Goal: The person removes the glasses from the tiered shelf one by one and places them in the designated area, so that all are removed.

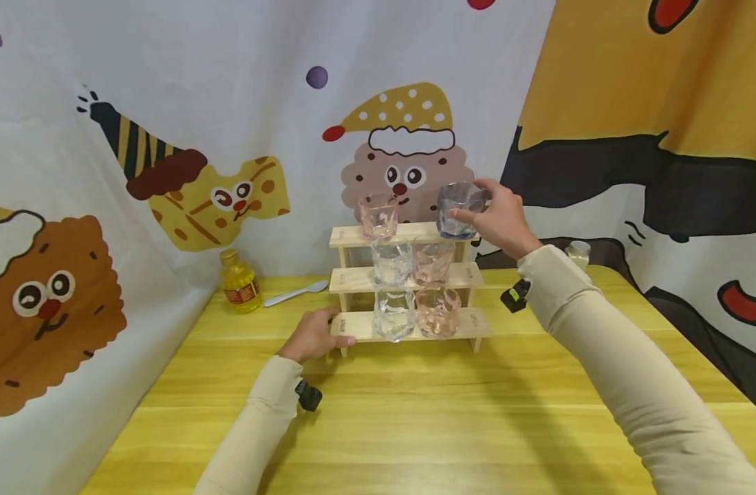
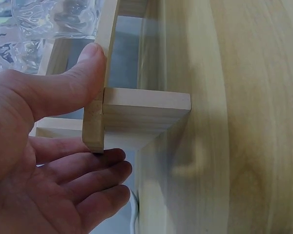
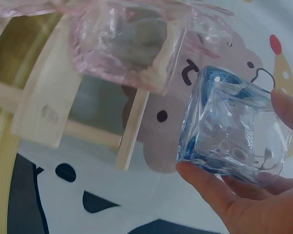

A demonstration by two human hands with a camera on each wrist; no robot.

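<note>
A blue-tinted drinking glass (image 1: 450,203) is pinched between the thumb and fingers of my right hand (image 1: 505,218), at the right end of the top step. In the right wrist view that glass (image 3: 234,124) appears apart from the shelf. My left hand (image 1: 314,335) grips the left end of the lowest board of a wooden three-step shelf (image 1: 351,279), thumb (image 2: 80,80) over the board and fingers beneath. A pink glass (image 1: 379,217) stands on the top step. Below, each step bears a clear glass (image 1: 391,265) beside a pink glass (image 1: 437,314).
A yellow bottle (image 1: 241,283) and a white spoon (image 1: 296,293) lie left of the shelf on the wood-grain table (image 1: 390,419). A small lidded jar (image 1: 578,253) stands at the back right. Behind hangs a cartoon-printed cloth (image 1: 247,89).
</note>
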